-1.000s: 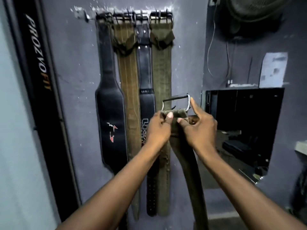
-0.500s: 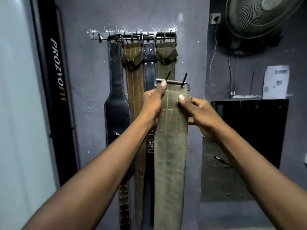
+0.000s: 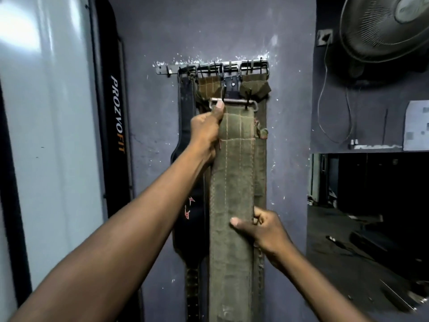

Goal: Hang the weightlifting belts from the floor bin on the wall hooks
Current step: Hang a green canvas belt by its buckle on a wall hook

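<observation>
Five belts in view: four on the hook rail (image 3: 162, 70), namely a black belt (image 3: 185, 159), a tan belt (image 3: 207, 88), a narrow black belt (image 3: 231, 86) and a green belt (image 3: 261, 159), plus one held olive belt (image 3: 232, 187). Two hands. Held belt's long axis is vertical, buckle (image 3: 233, 101) up, tail running down out of view. Left hand (image 3: 205, 133) fingers are wrapped on the belt's left edge just under the buckle, thumb tip touching the buckle bar. Right hand (image 3: 264, 231) pinches the right edge much lower, thumb across the front, fingers behind. Buckle sits just below the rail, over the hung belts. Versus half a second ago: right hand has dropped from beside the buckle to mid-belt; buckle is closer to the rail.
</observation>
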